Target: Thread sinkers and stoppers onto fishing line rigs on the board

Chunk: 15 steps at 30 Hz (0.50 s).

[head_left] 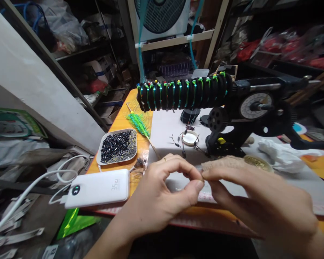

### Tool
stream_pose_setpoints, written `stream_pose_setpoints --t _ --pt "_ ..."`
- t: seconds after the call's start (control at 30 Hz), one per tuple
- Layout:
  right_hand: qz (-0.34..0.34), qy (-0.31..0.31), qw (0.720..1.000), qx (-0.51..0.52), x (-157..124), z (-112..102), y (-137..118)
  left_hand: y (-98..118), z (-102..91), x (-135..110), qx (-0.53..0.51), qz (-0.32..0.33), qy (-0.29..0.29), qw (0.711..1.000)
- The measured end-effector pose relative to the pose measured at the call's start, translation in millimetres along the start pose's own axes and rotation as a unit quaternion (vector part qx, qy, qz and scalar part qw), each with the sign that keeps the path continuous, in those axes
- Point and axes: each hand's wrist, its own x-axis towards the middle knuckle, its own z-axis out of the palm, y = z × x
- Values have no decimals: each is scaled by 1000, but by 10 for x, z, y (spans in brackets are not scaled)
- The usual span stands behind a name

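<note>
Over the front edge of the table, my left hand (162,187) is closed in a pinch, thumb tip against fingertip, with a ring on one finger. My right hand (261,194) meets it there, its fingers also pinched together and somewhat blurred. Whatever lies between the fingertips is too small or hidden to name. Beyond them a black roller (183,94) carries a row of black rings wound with green and blue strands and small coloured beads. Several small black pieces with thin wires lie around a white round lid (190,138) behind my hands.
A white tray (98,158) of black cylinders and small metal parts stands at left, above a white power bank (99,189) with a cable. A green-bristled stick (139,124) lies nearby. At right are a black cranked machine (232,133), a dish of gold-coloured bits (257,163) and crumpled white tissue (283,154).
</note>
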Motion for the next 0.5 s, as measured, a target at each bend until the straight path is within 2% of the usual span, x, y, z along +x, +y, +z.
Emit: stream_pose_setpoints --t 0.13,0.27,0.37,0.43,0.5 --pt "87 69 992 55 -41 67 -137 -37 70 -28 -18 5 58 998" --pt "108 75 988 85 -11 139 -195 -65 108 -66 -9 18 91 996" --pt "86 91 992 32 -16 175 -185 -34 114 -81 18 8 91 996" --pt "40 103 994 -26 -63 180 -178 10 108 -75 41 -13 82 996" --pt "19 106 994 -27 -132 169 -182 59 92 -57 54 -30 66 996"
